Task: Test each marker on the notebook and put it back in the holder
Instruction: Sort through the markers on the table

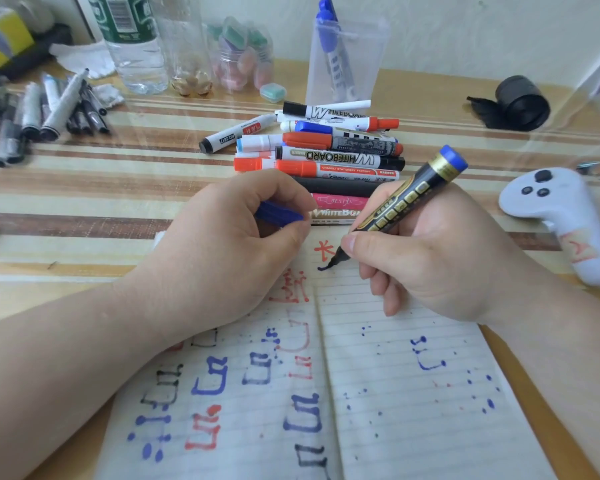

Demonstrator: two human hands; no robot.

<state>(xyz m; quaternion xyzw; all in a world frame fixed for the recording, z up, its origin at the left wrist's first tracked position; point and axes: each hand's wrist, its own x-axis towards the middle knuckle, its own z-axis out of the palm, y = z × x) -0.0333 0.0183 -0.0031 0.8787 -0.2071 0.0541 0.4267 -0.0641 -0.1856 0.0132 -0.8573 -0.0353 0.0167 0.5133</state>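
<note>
An open lined notebook (395, 393) lies in front of me, covered in blue, red and black test marks. My right hand (426, 258) grips a black-and-gold marker with a blue end (409, 195), its tip touching the top of the right page beside a red mark. My left hand (222, 247) rests on the left page and pinches the blue cap (278, 213). Behind the notebook lies a pile of whiteboard markers (329, 150). A clear plastic holder (357, 60) stands further back with one blue marker (333, 43) in it.
A heap of grey and black markers (49, 112) lies at the far left. Water bottles (132, 39) and a jar of erasers (239, 53) stand at the back. A black tape roll (520, 102) and a white controller (565, 220) lie on the right.
</note>
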